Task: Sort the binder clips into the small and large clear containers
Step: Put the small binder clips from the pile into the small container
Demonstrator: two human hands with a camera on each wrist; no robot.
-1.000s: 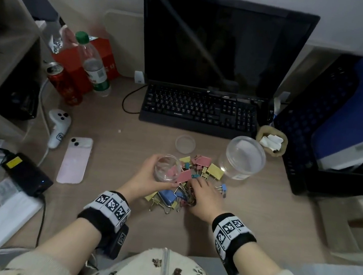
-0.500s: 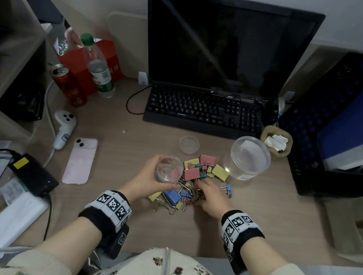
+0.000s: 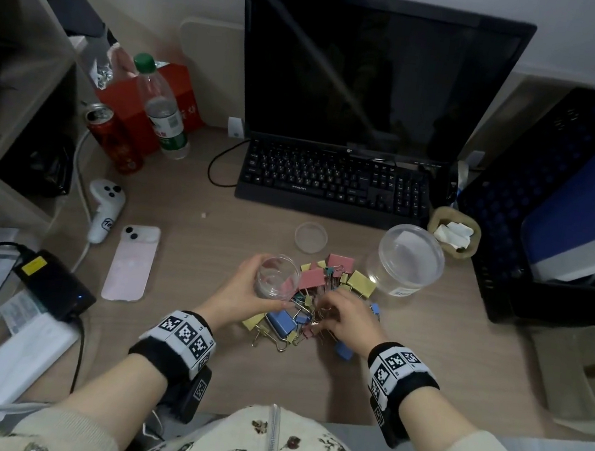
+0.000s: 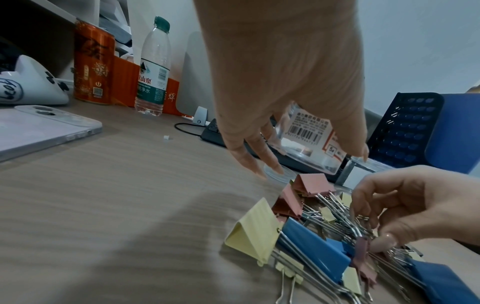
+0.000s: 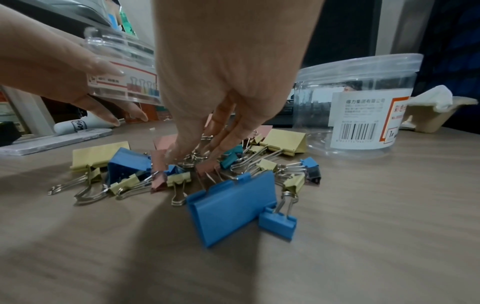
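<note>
A heap of coloured binder clips (image 3: pixel 312 278) in pink, yellow and blue, large and small, lies on the desk in front of me. My left hand (image 3: pixel 244 288) grips the small clear container (image 3: pixel 277 276) and holds it tilted above the heap's left edge; it is also seen in the left wrist view (image 4: pixel 309 142). My right hand (image 3: pixel 345 316) reaches down into the heap. Its thumb and fingers pinch a small pink clip (image 4: pixel 362 250) among the wire handles. The large clear container (image 3: pixel 405 260) stands open at the right of the heap.
A small clear lid (image 3: pixel 310 237) lies behind the heap, in front of the keyboard (image 3: pixel 334 185). A pink phone (image 3: pixel 132 262), a white controller (image 3: pixel 105 210), a can and a bottle (image 3: pixel 162 110) are at the left. A black crate (image 3: pixel 549 217) stands at the right.
The left hand keeps the small container over the heap. The right hand has shifted slightly inside the heap, with its fingers closing on a small clip.
</note>
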